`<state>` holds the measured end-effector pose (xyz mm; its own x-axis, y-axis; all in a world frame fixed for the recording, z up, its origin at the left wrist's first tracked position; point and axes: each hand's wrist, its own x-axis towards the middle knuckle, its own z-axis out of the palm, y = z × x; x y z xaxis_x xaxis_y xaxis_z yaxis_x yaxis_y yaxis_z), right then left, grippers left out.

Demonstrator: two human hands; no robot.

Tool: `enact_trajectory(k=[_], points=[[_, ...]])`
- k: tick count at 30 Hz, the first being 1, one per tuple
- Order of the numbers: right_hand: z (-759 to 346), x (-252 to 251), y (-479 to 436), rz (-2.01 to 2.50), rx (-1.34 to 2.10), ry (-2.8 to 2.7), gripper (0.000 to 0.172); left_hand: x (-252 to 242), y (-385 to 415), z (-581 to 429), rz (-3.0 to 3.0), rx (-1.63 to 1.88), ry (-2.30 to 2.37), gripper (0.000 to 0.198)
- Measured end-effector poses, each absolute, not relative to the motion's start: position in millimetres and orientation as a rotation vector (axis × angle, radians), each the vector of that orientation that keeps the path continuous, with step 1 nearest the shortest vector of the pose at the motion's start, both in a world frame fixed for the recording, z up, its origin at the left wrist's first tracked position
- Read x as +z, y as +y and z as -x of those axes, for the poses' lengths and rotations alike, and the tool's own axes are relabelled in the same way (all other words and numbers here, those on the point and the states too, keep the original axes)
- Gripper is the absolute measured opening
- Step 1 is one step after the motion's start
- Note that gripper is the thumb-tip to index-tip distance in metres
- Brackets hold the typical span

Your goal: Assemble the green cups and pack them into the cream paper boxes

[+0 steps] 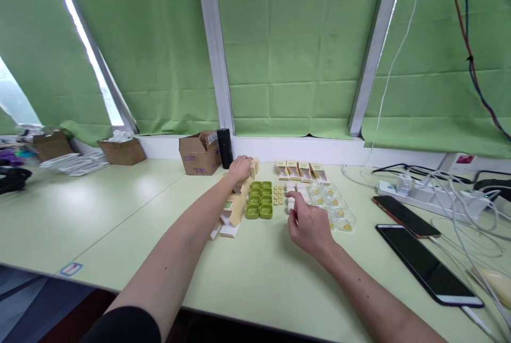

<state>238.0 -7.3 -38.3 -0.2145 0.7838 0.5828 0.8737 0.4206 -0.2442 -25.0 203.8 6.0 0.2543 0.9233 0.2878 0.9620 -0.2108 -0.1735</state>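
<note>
My left hand point(240, 168) reaches to the far end of a row of cream cardboard boxes point(238, 205), its bent fingers on a small cream box point(254, 167). My forearm hides part of that row. Over white blocks point(291, 205) hovers my right hand point(313, 223), index finger stretched out, the others loosely curled, and nothing visible in it. Between the hands stand two columns of green square cups point(266, 211) and a cluster of small yellowish pieces point(278, 195). Clear plastic cups with yellow bits point(345, 220) lie partly behind my right hand.
Open cream boxes point(305, 172) line up at the back. A brown carton point(199, 154) and a black bottle point(225, 149) stand at back left. On the right lie two phones point(427, 263), a white power strip point(431, 199) and tangled cables.
</note>
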Motion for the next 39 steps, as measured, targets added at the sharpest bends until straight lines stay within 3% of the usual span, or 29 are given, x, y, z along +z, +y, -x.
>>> enact_trajectory(k=[8,22,28,32,39], points=[[-235,-37,-10,1.395,-0.156,-2.064,0.048,-1,183,29,2.279,-0.071,-1.680,0.035],[-234,-38,-10,1.395,-0.137,-2.080,0.050,-3,187,19,2.290,-0.061,-1.726,0.040],[-235,-38,-10,1.402,-0.110,-2.086,0.050,5,174,17,2.259,-0.169,-1.780,0.065],[-234,-39,-11,1.386,-0.101,-2.097,0.043,15,145,15,2.248,-0.292,-1.806,0.056],[-228,-44,-14,1.378,-0.073,-2.155,0.016,15,61,-4,2.387,-0.497,-1.661,0.032]])
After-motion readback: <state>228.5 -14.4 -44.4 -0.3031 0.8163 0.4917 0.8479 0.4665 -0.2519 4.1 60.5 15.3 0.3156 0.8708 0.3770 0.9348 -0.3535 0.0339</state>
